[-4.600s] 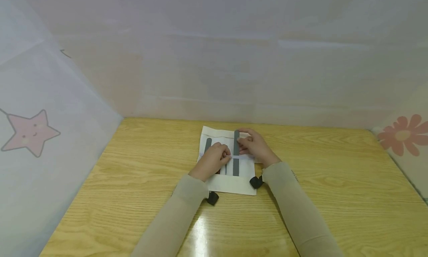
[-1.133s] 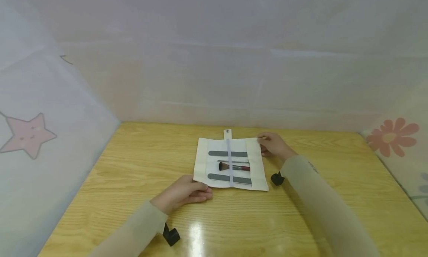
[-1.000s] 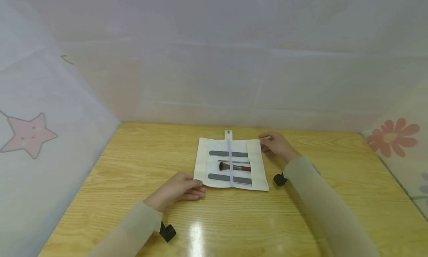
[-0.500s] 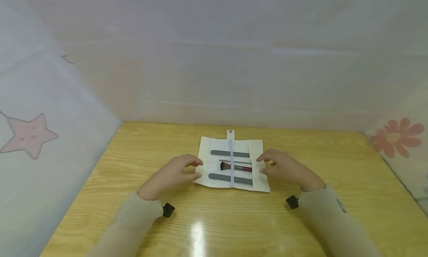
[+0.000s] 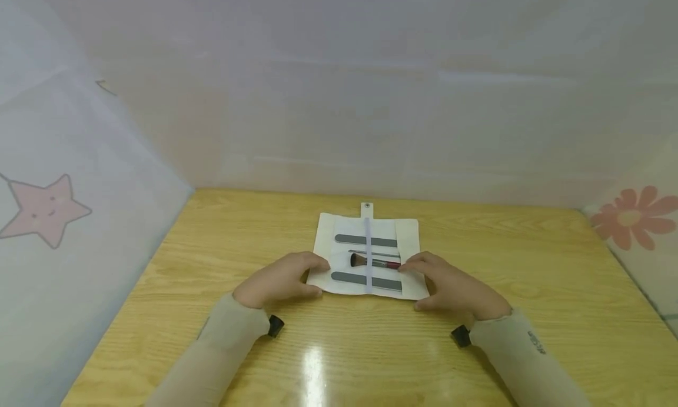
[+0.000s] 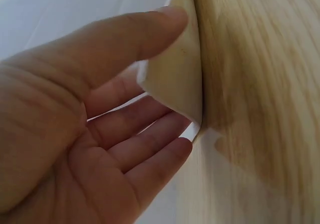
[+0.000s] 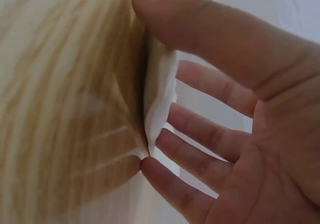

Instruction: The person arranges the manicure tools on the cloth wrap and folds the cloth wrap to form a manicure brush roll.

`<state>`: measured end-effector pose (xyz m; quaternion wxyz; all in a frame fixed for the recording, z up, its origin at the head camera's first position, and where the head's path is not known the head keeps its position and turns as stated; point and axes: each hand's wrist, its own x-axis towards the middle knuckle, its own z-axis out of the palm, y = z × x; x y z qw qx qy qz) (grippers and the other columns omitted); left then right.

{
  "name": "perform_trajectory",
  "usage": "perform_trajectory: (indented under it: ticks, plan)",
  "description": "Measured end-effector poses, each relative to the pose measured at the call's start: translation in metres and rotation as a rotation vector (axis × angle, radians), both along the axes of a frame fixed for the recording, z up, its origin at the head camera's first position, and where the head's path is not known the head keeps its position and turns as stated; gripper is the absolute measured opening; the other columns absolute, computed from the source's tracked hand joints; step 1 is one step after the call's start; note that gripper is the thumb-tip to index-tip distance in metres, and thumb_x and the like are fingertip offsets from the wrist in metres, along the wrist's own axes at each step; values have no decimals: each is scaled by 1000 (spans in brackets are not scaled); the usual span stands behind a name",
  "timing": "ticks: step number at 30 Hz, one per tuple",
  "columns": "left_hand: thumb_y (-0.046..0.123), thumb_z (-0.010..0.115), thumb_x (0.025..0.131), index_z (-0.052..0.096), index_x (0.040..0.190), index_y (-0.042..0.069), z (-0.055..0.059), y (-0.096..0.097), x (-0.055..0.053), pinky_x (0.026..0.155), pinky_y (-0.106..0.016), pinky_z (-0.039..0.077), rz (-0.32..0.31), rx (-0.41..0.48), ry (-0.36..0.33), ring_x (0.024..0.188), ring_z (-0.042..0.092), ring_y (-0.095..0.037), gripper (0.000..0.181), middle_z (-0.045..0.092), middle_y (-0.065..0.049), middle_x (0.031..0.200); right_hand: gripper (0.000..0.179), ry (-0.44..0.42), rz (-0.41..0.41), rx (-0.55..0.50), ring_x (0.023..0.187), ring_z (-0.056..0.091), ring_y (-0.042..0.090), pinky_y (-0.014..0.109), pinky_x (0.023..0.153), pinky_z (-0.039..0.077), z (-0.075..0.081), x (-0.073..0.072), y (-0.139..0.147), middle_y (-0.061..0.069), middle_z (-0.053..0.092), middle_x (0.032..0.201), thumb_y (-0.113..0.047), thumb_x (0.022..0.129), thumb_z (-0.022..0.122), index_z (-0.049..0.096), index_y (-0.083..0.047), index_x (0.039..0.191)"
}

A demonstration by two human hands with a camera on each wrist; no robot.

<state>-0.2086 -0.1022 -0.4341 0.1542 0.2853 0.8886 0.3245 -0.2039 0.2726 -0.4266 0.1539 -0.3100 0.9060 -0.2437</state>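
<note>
A cream cloth roll-up case [image 5: 324, 233] lies spread out on the table. Under its pale elastic band [image 5: 369, 229] sit a grey nail file [image 5: 351, 239], a thin metal rod [image 5: 386, 255], a makeup brush [image 5: 377, 264] with a red handle, and a second grey nail file [image 5: 346, 277] closest to the person. My left hand [image 5: 281, 279] touches the case's near left corner, thumb and fingers spread along two edges. My right hand [image 5: 450, 283] spans the near right corner likewise, fingertips over the right flap. Both wrist views show the cloth edge [image 6: 180, 74] between thumb and fingers, slightly raised.
A strap [image 5: 367, 210] with a metal snap sticks out from the far edge of the case. The wooden table [image 5: 222, 230] meets a pale cloth backdrop [image 5: 328, 113] behind and at both sides. A black wrist camera [image 5: 275, 326] hangs under the left sleeve.
The case has turned so its tools lie crosswise. My hands left its left near corner and right far corner, then came to the two near corners from both sides.
</note>
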Motion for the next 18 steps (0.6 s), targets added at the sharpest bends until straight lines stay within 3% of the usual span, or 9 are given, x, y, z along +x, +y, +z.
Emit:
perform_trajectory:
  ticks: [4,8,13,18]
  plan:
    - [8,65,97,68,128,5,0,0,-4,106,-45,46,-26,-10,36,125,59,-27,31,66,-8,131,58,8,-3,-12,131,46,30,53,108,41,-1,-3,4,7,50,142,-13,85,80,56,-15,139]
    - [5,55,101,72,122,7,-2,0,-5,102,-45,49,-8,-35,107,119,63,-25,27,70,-7,124,50,-39,9,-79,132,47,29,53,107,41,-5,-7,13,7,51,144,-6,91,68,56,-12,138]
    - [13,54,106,72,112,15,-4,-3,-7,87,-37,51,66,6,113,92,62,-13,19,71,2,104,32,-99,-51,-180,129,53,27,53,106,43,-11,-14,26,3,59,139,-22,105,58,61,-17,137]
    - [17,54,106,66,102,17,-5,-5,-9,71,-33,44,141,47,86,72,49,-12,13,58,2,82,23,-111,-136,-214,105,58,18,43,95,47,-10,-18,32,-4,66,117,-31,108,51,66,-22,123]
